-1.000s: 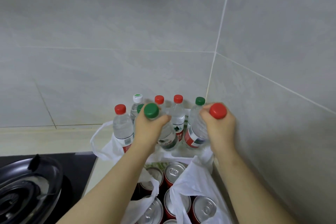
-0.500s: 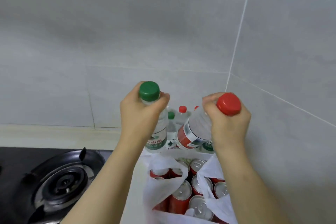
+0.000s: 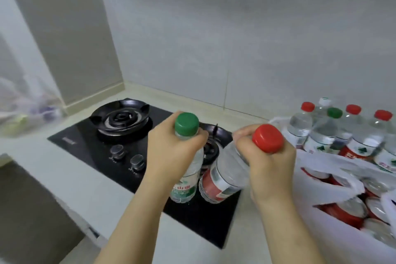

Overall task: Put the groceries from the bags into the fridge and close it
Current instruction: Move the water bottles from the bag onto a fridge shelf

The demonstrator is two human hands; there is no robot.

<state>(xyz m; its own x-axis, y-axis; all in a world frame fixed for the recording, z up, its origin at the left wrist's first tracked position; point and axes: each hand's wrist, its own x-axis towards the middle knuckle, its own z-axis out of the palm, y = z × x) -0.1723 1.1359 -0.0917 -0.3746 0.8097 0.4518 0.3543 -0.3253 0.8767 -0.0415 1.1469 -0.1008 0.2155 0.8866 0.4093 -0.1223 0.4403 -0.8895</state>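
Note:
My left hand (image 3: 171, 154) grips a green-capped water bottle (image 3: 186, 186) by its neck, upright above the stove. My right hand (image 3: 267, 165) grips a red-capped water bottle (image 3: 227, 173) near its cap, tilted with its base toward the left. Both bottles hang in the air over the black hob. At the right, several more water bottles (image 3: 334, 133) stand in a white plastic bag (image 3: 321, 169), and red cans (image 3: 347, 210) fill a second white bag in front of it. The fridge is out of view.
A black gas hob (image 3: 90, 141) with two burners and two knobs lies in the pale counter (image 3: 53, 169). Another plastic bag (image 3: 23, 111) sits blurred at the far left. Grey tiled walls close the back and the left corner.
Both hands lifted their bottles out of the bag and carried them left over the hob. The view swung left, so the bags now sit at the right edge.

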